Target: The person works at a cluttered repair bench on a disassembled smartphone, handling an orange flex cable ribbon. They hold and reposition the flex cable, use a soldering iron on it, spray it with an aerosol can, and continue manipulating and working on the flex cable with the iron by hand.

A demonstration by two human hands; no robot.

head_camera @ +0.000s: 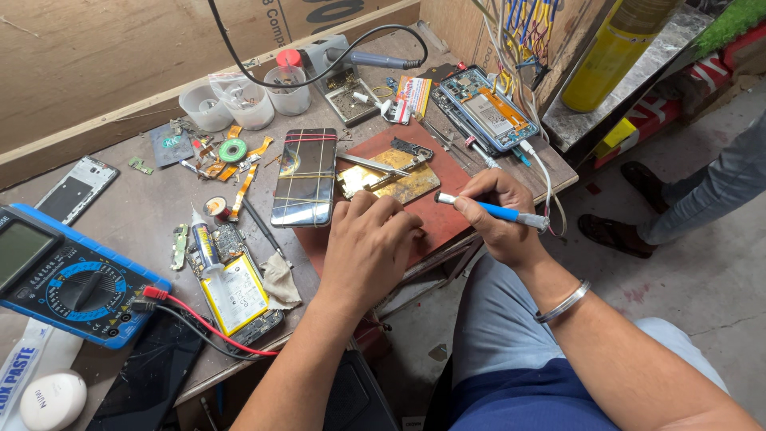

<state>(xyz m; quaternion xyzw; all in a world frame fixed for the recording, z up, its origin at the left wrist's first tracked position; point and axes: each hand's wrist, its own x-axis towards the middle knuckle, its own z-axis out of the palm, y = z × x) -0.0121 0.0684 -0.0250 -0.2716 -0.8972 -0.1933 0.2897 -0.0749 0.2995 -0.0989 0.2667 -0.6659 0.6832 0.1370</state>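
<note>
Fingers: right hand point(499, 215) pinching blue screwdriver point(495, 210) | left hand point(369, 243) curled beside gold board point(399, 182)

A: How many phones lie on the bench?
B: Three opened ones: a rubber-banded phone point(303, 177) at centre, a battery-exposed phone point(236, 289) at seven o'clock, a bared-back phone point(487, 108) at one o'clock.
A: And cups?
B: Three clear plastic cups point(246, 100) at eleven o'clock. One blue multimeter point(60, 279) at nine.

Bare forearms, a silver bangle point(563, 302) on the right wrist, grey trousers point(511, 319), blue shirt hem point(519, 399).
</note>
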